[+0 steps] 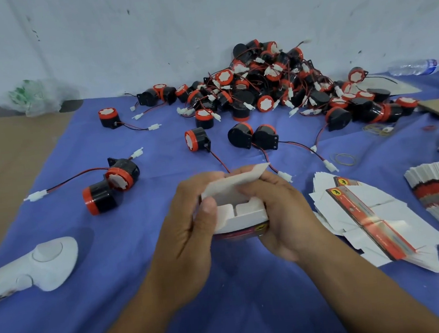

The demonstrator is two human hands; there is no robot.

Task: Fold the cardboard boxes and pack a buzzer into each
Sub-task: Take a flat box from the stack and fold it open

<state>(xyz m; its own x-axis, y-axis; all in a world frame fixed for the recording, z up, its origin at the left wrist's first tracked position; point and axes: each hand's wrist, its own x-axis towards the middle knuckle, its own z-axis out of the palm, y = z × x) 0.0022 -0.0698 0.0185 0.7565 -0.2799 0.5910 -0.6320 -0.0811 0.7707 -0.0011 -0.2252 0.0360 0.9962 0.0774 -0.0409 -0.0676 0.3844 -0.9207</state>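
White cardboard box [241,213], small, with a red and black printed side, sits between my two hands above the blue cloth [145,296]. My left hand [184,232] curls round its left end, thumb on the rim. My right hand [280,214] wraps the right end, fingers pinching the raised lid flap [238,178]. The long axis of the box runs from hand to hand, with the open mouth facing up. The nearest black cylindrical buzzer with a red rim [196,140] lies on its side just beyond my left fingertips, its wire trailing back towards the box. I judge the left hand nearer for the pick, while the right holds the box.
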